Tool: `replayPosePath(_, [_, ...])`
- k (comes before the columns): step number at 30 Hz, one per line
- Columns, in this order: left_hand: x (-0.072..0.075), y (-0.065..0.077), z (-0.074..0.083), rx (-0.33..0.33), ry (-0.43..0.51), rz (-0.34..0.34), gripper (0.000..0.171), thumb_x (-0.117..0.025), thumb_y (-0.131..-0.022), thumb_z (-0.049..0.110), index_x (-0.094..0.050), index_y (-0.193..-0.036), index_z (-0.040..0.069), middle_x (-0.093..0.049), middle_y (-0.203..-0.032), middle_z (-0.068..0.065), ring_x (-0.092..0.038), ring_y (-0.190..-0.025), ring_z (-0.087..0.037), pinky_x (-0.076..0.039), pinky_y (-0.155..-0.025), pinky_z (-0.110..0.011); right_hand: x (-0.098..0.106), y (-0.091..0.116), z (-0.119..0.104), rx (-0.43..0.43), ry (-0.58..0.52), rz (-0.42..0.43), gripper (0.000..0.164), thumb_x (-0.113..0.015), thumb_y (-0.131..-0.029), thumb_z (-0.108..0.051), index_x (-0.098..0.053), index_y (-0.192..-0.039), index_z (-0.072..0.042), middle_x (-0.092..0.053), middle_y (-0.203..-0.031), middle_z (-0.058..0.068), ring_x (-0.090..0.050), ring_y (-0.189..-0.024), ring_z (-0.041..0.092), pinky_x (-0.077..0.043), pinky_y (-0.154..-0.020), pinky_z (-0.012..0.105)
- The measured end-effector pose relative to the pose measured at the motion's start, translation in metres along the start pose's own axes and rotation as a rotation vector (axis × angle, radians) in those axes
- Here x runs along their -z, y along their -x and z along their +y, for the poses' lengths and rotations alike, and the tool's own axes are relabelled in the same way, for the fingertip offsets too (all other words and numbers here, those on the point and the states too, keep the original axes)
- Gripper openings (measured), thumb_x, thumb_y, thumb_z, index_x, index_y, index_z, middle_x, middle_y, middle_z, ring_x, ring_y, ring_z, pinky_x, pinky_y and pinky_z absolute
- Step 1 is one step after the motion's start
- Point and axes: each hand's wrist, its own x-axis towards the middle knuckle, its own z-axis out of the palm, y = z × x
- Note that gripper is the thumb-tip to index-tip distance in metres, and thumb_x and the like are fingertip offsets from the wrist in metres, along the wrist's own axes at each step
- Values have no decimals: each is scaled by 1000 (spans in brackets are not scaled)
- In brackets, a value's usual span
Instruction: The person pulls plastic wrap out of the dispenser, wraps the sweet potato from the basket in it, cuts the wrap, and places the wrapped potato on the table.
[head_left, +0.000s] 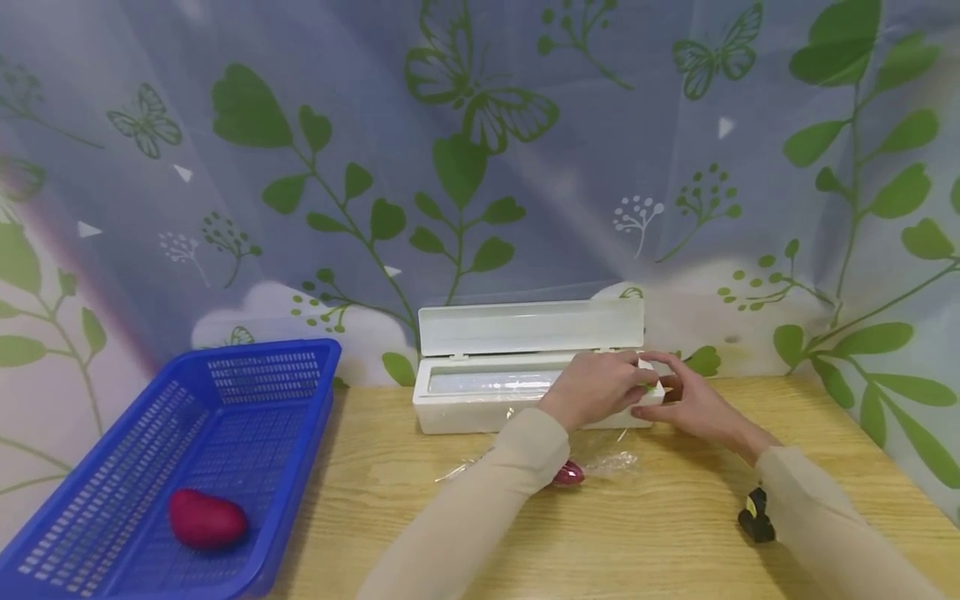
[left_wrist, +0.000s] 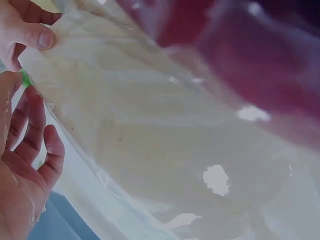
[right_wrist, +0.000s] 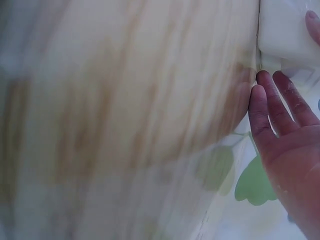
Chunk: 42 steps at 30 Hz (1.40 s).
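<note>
A white cling film dispenser stands at the back of the table with its lid raised, a roll of film inside. At its right end my left hand pinches a small green piece, which looks like the film cutter's slider. My right hand holds that same end, thumb at the front and fingers around the side. Clear film stretches from the dispenser towards me. A glossy dark red thing lies under the film, mostly hidden by my left sleeve.
On the left stands a blue plastic basket with a red, kidney-shaped fruit-like object in it. Behind the wooden table hangs a cloth printed with leaves and butterflies. A small black-and-yellow item is by my right sleeve.
</note>
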Motion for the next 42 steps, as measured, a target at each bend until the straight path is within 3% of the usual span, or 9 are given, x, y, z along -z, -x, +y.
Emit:
replayPosePath(6, [5,0,1,18,-36,-5,25,-57,-105,33,-70,-125,40,-67,-135,12,-71,-82,-6,-59,-69,-24,-3,-1,-1,8,0,9,90,-83,-87,-27,-28,-158,-21,-62,-134,29,-73,-100,27,-57,-72,36])
replayPosePath(18, [5,9,-6,12,-40,18,15,-61,-102,28,-73,-106,36,-72,-103,13,-71,-82,-6,-58,-67,-25,-7,-5,-5,5,6,6,89,-82,-87,-27,-28,-158,-19,-67,-127,29,-73,-104,30,-56,-67,36])
replayPosePath(23, [7,11,-8,10,-43,4,18,-61,-102,26,-74,-106,37,-73,-102,12,-70,-80,-6,-58,-66,-25,-7,-4,-7,18,8,10,89,-82,-88,-26,-28,-158,-17,-68,-124,28,-71,-107,31,-56,-67,35])
replayPosePath(30, [7,16,-9,17,-5,-6,16,-61,-103,26,-74,-106,35,-73,-104,13,-70,-84,-4,-58,-69,-23,-7,-2,-6,28,-25,4,88,-82,-88,-21,-28,-158,-14,-71,-119,26,-73,-96,17,-57,-70,30])
replayPosePath(35, [8,20,-13,27,14,-14,16,-62,-103,26,-75,-107,35,-73,-103,13,-70,-85,-5,-58,-71,-22,-6,-2,-6,16,-25,-1,89,-81,-89,-21,-27,-159,-14,-70,-119,27,-72,-97,17,-55,-67,31])
replayPosePath(42, [10,28,-20,21,3,8,17,-64,-101,27,-75,-111,36,-73,-102,12,-70,-85,-6,-58,-70,-22,-2,0,-3,-4,8,16,91,-82,-88,-23,-26,-159,-14,-73,-106,20,-72,-93,16,-53,-64,30])
